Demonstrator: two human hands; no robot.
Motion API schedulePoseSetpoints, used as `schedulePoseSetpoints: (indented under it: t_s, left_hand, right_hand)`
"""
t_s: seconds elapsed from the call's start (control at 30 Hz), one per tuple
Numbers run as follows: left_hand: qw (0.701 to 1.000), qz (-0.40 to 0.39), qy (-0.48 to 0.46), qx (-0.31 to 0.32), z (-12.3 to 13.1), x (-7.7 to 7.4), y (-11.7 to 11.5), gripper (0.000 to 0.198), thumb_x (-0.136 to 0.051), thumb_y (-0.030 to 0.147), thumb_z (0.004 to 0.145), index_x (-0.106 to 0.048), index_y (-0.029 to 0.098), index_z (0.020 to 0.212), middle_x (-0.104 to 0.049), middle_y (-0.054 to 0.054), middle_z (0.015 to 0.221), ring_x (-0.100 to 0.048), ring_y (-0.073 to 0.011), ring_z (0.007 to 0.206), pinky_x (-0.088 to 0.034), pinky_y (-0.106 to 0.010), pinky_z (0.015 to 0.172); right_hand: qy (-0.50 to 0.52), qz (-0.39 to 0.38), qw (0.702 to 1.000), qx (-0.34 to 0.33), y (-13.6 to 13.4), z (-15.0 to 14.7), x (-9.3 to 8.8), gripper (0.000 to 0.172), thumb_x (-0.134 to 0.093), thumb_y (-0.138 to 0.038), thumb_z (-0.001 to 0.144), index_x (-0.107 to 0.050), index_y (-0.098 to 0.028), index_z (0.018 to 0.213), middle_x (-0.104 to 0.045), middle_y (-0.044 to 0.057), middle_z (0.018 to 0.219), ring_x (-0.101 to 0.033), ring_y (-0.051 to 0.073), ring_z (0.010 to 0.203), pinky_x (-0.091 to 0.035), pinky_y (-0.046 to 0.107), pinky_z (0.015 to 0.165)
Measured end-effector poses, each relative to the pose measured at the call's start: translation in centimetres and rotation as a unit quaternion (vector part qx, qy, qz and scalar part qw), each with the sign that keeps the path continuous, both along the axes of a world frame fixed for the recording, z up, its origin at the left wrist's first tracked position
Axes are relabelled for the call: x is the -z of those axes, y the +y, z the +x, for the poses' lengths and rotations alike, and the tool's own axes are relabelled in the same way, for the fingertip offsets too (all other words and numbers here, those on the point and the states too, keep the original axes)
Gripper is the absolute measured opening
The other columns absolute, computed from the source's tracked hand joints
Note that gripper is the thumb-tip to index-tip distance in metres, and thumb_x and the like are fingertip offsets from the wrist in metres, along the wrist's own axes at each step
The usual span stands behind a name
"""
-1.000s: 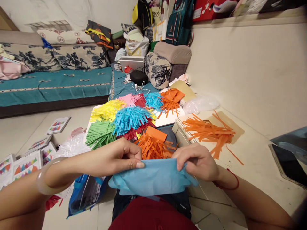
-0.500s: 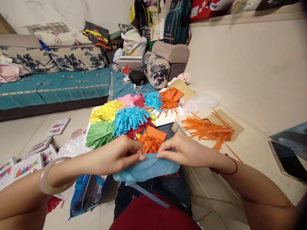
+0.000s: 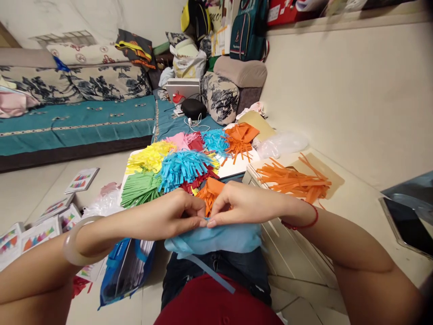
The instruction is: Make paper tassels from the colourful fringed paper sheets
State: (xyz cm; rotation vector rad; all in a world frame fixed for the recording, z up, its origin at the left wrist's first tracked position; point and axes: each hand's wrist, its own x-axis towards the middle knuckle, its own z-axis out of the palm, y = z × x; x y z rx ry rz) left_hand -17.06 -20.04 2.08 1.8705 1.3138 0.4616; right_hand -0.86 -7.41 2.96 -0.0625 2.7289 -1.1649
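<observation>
Both hands pinch the upper edge of a sheet of light blue tissue paper, held above my lap. My left hand wears a pale bangle at the wrist and grips the edge with thumb and fingers. Right beside it, my right hand pinches the same edge, the two thumbs nearly touching. A loose blue strip hangs from the sheet's left end. Just behind the hands lies an orange tissue tassel, partly hidden by them. Beyond it a fringed blue tassel rests on a pile of colored ones.
A green tassel and a yellow tassel lie at the left of the pile. Orange strips spread over the cabinet top at right, with a phone farther right. A blue bag stands on the floor.
My right hand has slid left along the sheet's edge until it meets my left hand. The paper has shifted slightly right, and its right end now droops free.
</observation>
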Motion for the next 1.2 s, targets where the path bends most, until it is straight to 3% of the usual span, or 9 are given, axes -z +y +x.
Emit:
schedulePoseSetpoints:
  t_s: [0.13,0.27,0.43,0.6,0.73,0.83,0.97,1.13,1.2]
  left_hand:
    - [0.998,-0.048,-0.04,-0.029,-1.0,0.6,-0.2,0.034,-0.049,0.038,0.09,-0.046,0.015,0.066,-0.036,0.005,0.059,-0.031,-0.0066,0.053,-0.026,-0.018,0.047]
    - [0.994,-0.077,-0.061,-0.043,-1.4,1.0,-0.1,0.035,-0.05,0.041,0.09,-0.046,0.015,0.066,-0.037,0.005,0.059,-0.03,-0.0067,0.053,-0.025,-0.018,0.047]
    - [0.996,-0.05,-0.073,-0.029,-0.8,0.9,0.5,0.034,-0.047,0.04,0.092,-0.049,0.015,0.068,-0.036,0.005,0.061,-0.032,-0.0067,0.055,-0.027,-0.018,0.049]
    - [0.998,0.008,-0.059,-0.035,-0.8,0.9,0.4,0.03,-0.045,0.035,0.093,-0.051,0.014,0.072,-0.045,0.003,0.069,-0.04,-0.0084,0.064,-0.034,-0.019,0.058]
    - [0.992,0.037,-0.08,-0.087,-0.6,1.4,0.1,0.032,-0.044,0.036,0.093,-0.046,0.015,0.069,-0.043,0.003,0.067,-0.039,-0.0083,0.062,-0.032,-0.018,0.054]
    - [0.986,0.013,-0.127,-0.109,-0.4,1.5,0.3,0.029,-0.052,0.039,0.089,-0.046,0.016,0.073,-0.044,0.005,0.066,-0.041,-0.007,0.058,-0.033,-0.017,0.05]
    - [0.986,-0.077,-0.134,-0.068,-0.8,1.6,0.2,0.026,-0.061,0.038,0.083,-0.053,0.015,0.091,-0.056,0.002,0.076,-0.054,-0.0094,0.059,-0.043,-0.019,0.053]
    - [1.0,-0.03,0.0,-0.004,-2.4,2.5,-0.6,0.014,-0.057,0.025,0.084,-0.06,0.015,0.094,-0.062,-0.001,0.083,-0.058,-0.0129,0.072,-0.045,-0.021,0.064]
    - [0.996,-0.012,0.081,0.025,-3.1,2.9,-0.9,0.028,-0.063,0.026,0.079,-0.061,0.016,0.105,-0.066,-0.007,0.098,-0.061,-0.0183,0.084,-0.046,-0.025,0.072]
  right_hand:
    - [-0.028,-0.038,0.997,0.054,1.5,1.7,0.2,0.025,-0.062,-0.03,0.083,-0.074,-0.01,0.076,-0.063,0.0,0.062,-0.046,0.005,0.054,-0.034,0.017,0.051]
    - [-0.082,-0.038,0.991,0.098,2.6,3.4,0.0,0.03,-0.063,-0.038,0.082,-0.073,-0.011,0.076,-0.065,0.002,0.064,-0.05,0.008,0.056,-0.038,0.018,0.053]
    - [-0.066,-0.081,0.993,0.057,1.5,2.2,0.3,0.03,-0.068,-0.036,0.077,-0.071,-0.013,0.095,-0.07,0.003,0.082,-0.055,0.008,0.064,-0.04,0.017,0.057]
    - [-0.099,-0.112,0.986,0.071,1.4,1.3,0.6,0.026,-0.063,-0.034,0.081,-0.069,-0.008,0.079,-0.061,0.0,0.063,-0.048,0.006,0.054,-0.036,0.016,0.049]
    - [-0.093,-0.12,0.984,0.088,1.6,1.7,0.8,0.028,-0.067,-0.036,0.077,-0.066,-0.01,0.086,-0.062,0.0,0.07,-0.051,0.006,0.058,-0.038,0.017,0.052]
    - [-0.065,-0.093,0.988,0.108,1.3,2.0,0.9,0.03,-0.069,-0.039,0.075,-0.066,-0.011,0.084,-0.063,0.0,0.073,-0.054,0.008,0.061,-0.039,0.018,0.054]
    - [-0.031,-0.022,0.991,0.131,1.2,2.9,0.2,0.028,-0.067,-0.037,0.077,-0.067,-0.011,0.087,-0.064,0.001,0.074,-0.055,0.009,0.063,-0.039,0.019,0.055]
    - [-0.019,0.069,0.987,0.145,2.1,4.7,-1.3,0.027,-0.067,-0.031,0.077,-0.068,-0.014,0.098,-0.067,0.002,0.087,-0.059,0.012,0.074,-0.041,0.02,0.063]
    - [-0.021,0.1,0.984,0.146,2.3,5.0,-1.8,0.029,-0.066,-0.029,0.077,-0.067,-0.016,0.103,-0.068,0.002,0.092,-0.06,0.013,0.078,-0.041,0.021,0.066]
